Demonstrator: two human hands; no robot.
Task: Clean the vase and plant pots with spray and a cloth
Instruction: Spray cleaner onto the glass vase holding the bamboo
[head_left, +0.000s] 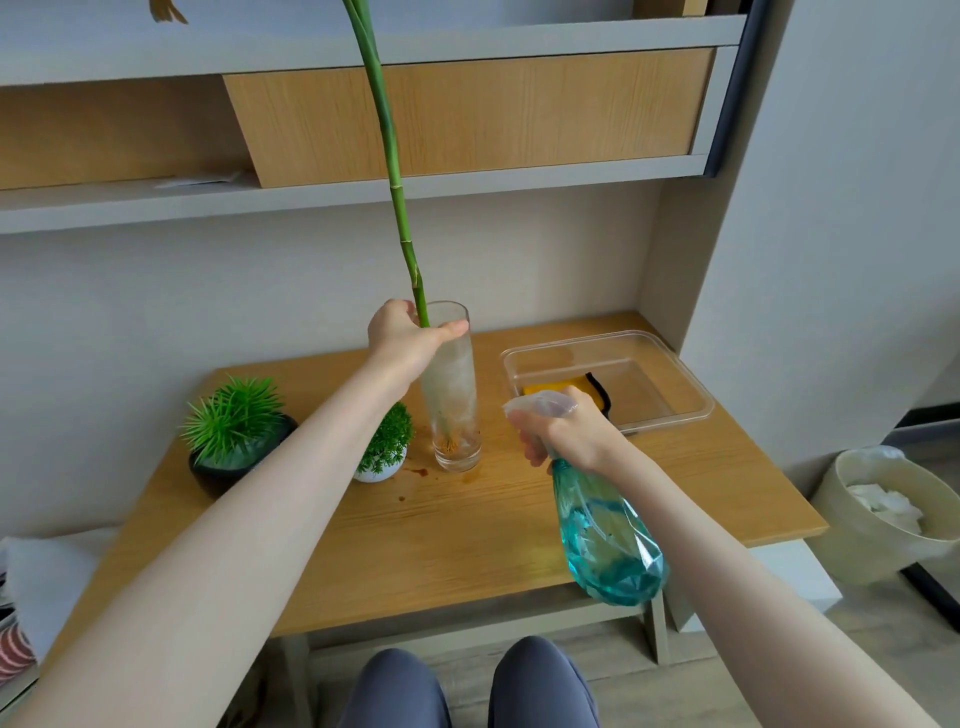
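Note:
A tall clear glass vase (453, 405) stands upright on the wooden table (467, 540), its wall fogged white with spray. A long green bamboo stalk (395, 187) rises out of it. My left hand (408, 338) grips the vase near its rim, thumb across the front. My right hand (563, 434) holds a teal spray bottle (605, 545) by its neck, nozzle aimed at the vase from the right, a short gap between them. A black pot (228, 465) with a spiky green plant and a small white pot (378, 470) with a leafy plant stand left of the vase.
A clear plastic tray (670, 374) at the table's back right holds a yellow cloth (561, 388). Brown stains (415, 473) mark the tabletop by the vase. Shelves hang above. A cream waste bin (883, 514) stands on the floor at the right. My knees show below the table's front edge.

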